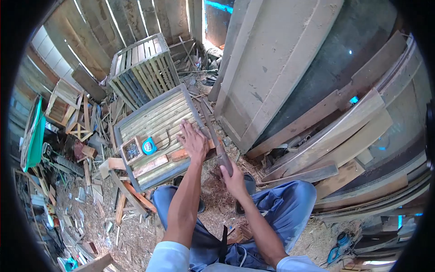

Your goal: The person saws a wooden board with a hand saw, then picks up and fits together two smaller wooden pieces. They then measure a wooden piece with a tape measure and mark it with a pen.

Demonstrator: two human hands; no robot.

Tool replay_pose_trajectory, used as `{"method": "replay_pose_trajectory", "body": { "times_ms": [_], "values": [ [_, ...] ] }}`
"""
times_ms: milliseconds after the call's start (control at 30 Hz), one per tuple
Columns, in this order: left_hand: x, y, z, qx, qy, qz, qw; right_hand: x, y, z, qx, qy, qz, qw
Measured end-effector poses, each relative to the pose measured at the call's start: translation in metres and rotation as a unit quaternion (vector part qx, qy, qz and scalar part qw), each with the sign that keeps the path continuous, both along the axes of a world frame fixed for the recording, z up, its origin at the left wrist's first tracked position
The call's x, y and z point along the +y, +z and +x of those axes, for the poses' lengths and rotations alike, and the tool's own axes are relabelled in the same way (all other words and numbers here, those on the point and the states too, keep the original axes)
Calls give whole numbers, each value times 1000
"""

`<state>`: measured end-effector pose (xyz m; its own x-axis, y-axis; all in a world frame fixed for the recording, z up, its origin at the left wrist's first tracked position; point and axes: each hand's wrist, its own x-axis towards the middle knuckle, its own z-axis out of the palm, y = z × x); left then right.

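My right hand [234,181] is closed around the dark handle of a long handsaw [214,129]. Its narrow brown blade points away from me, along the right edge of a low slatted bench [142,186]. My left hand [195,141] lies on the bench with fingers spread, over a strip of wood [177,155] whose reddish end shows beside the blade. Left of that hand are a bent dark metal hook [168,139], a blue tape measure [149,146] and a small wooden box [132,150] of nails or screws.
Behind the bench stands a slatted crate [142,72]. A large panelled board [269,68] leans at the right, with curved planks [326,136] beside it. Wood scraps and sawdust cover the floor [95,222]. A blue power tool [340,247] lies at lower right.
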<state>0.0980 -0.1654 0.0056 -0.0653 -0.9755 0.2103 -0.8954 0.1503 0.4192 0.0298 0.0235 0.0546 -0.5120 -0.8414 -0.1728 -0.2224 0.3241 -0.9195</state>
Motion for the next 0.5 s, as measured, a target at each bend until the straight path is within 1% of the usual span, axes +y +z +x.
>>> {"method": "replay_pose_trajectory", "body": {
  "times_ms": [67,100,167,267,300,400,500],
  "values": [
    [1,-2,-1,-6,-1,-5,1000,-1,7,-10,-29,28,38,998],
    [1,-2,0,6,-5,-2,1000,2,15,-6,28,32,15,999],
    [1,-1,2,-20,-11,-10,1000,13,33,8,137,37,-36,989],
    [2,-1,-1,-31,-11,-16,999,51,28,34,104,-1,9,995],
    [2,2,0,-31,-8,-17,999,60,35,38,62,1,59,996],
    [6,8,2,0,-19,-10,1000,48,34,39,114,5,53,992],
    [6,4,3,-9,-20,-19,1000,37,43,34,79,22,67,994]
  ]
}}
